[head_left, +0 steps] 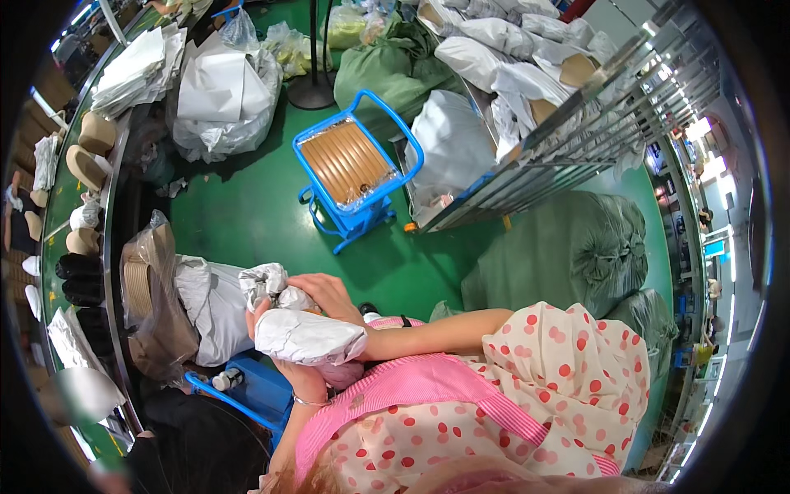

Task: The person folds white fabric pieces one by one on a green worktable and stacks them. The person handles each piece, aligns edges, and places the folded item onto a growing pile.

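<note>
Your left hand (306, 380) cups the paper-wrapped shoe (311, 337) from below, long axis running L-R, w/ right hand (327, 295) pressing crumpled paper (263, 282) at its left end.

Person wears a cream short-sleeved top (568, 362) w/ red polka dots, loose & puffed at the right shoulder. Over it a pink apron (411, 391) w/ ribbed pink straps running across chest & shoulder. Forearms bare. Thin silver bangle (311, 402) on left wrist; dark narrow band (406, 321) on right wrist. Both hands (325, 296) bare, no gloves, no rings visible on fingers
</note>
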Demonstrator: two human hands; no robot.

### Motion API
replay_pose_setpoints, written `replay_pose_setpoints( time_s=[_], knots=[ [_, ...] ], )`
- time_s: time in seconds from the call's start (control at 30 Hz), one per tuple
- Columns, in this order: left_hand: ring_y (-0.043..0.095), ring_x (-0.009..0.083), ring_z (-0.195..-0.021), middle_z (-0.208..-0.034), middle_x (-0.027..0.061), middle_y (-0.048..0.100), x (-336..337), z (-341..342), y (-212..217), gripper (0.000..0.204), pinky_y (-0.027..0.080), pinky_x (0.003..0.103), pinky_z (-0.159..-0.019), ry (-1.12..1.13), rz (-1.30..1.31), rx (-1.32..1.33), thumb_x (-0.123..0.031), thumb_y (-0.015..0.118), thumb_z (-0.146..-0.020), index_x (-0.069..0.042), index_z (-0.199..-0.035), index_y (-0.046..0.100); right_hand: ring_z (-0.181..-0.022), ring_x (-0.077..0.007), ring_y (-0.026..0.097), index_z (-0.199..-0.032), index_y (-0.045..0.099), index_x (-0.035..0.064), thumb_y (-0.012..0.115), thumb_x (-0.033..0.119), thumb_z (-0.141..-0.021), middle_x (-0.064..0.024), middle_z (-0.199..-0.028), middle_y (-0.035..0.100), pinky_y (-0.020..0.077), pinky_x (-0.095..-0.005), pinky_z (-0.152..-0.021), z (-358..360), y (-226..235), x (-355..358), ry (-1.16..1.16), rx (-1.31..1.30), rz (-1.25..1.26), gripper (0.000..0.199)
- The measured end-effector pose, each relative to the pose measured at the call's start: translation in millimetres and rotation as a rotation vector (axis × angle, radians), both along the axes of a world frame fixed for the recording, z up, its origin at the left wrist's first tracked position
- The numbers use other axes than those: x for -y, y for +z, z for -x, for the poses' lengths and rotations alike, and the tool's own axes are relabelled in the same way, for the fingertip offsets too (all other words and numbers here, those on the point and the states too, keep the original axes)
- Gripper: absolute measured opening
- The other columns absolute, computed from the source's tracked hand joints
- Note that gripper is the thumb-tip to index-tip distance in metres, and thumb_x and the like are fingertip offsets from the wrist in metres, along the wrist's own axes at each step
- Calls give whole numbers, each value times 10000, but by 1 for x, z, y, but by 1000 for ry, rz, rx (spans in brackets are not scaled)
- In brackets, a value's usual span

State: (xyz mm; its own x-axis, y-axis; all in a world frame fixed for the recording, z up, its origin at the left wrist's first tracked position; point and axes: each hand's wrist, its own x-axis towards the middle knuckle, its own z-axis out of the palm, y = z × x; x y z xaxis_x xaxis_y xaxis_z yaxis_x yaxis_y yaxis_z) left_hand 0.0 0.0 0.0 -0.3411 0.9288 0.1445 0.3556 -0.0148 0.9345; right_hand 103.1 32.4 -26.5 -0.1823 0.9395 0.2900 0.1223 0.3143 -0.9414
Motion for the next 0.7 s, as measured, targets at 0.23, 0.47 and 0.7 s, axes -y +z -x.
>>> replay_pose_setpoints(
  time_s=[0.23,0.47,0.7],
  knots=[
    [298,257,-1286,-1331,136,358,-31,-31,-20,652,235,369,-1056,-16,-175,262,-528,341,-923,9,-1290,388,-1190,-336,367,-1330,397,122,640,229,-767,-121,-1303,429,292,-411,-1011,-36,0,-36,53,200,-95,622],
    [481,231,-1128,-1229,135,500,-25,48,-31,565,350,340,-980,-1,-33,475,-440,387,-936,42,-1225,446,-956,-239,522,-1306,450,126,598,240,-820,-91,-1123,550,398,-341,-879,-21,10,-55,422,188,89,521],
    [572,199,-1025,-1130,110,584,-39,80,-61,500,448,324,-886,-32,238,874,-392,371,-936,13,-1192,514,-951,-232,607,-1263,473,77,588,147,-815,-135,-1125,576,497,-317,-801,-29,0,-78,632,221,296,469]
  ],
)
